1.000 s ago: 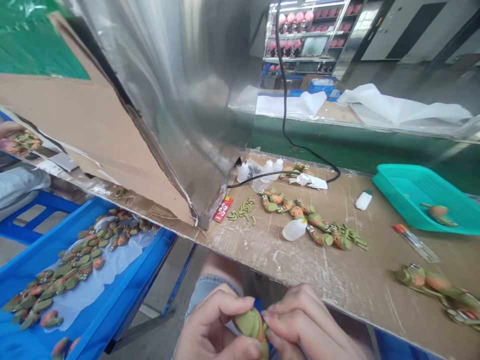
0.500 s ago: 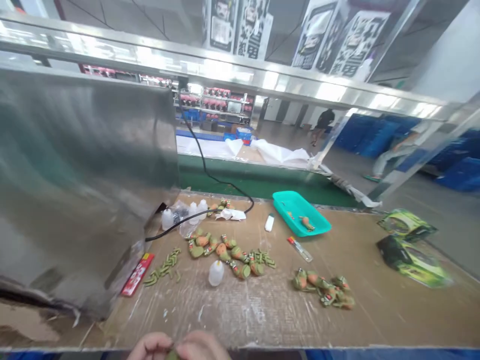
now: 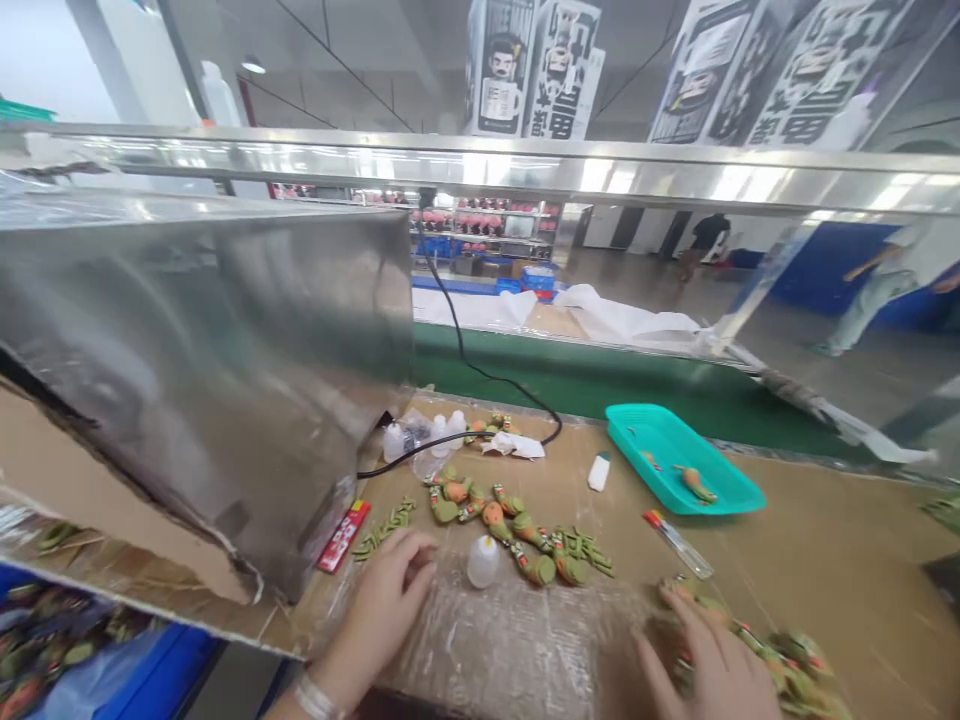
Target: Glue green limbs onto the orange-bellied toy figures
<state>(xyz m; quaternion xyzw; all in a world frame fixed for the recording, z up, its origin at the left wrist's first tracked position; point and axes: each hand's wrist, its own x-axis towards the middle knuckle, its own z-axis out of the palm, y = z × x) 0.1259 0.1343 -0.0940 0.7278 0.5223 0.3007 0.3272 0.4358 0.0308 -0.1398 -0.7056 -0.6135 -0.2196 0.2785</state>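
The left hand (image 3: 379, 610) lies empty near the bench (image 3: 840, 540) front edge, fingers released; the right hand (image 3: 712, 665) rests spread-fingered on green toy figures (image 3: 787, 655).

Two bare hands in view, slim fingers, no gloves on either. Left hand (image 3: 382, 600) runs into a bare forearm (image 3: 337, 665), with a silver-coloured bangle (image 3: 315, 698) at the wrist, shiny and too blurred to tell chain from solid band. Right hand (image 3: 712, 670) is cut off by the bottom frame edge, so its wrist and anything worn there can't be seen.
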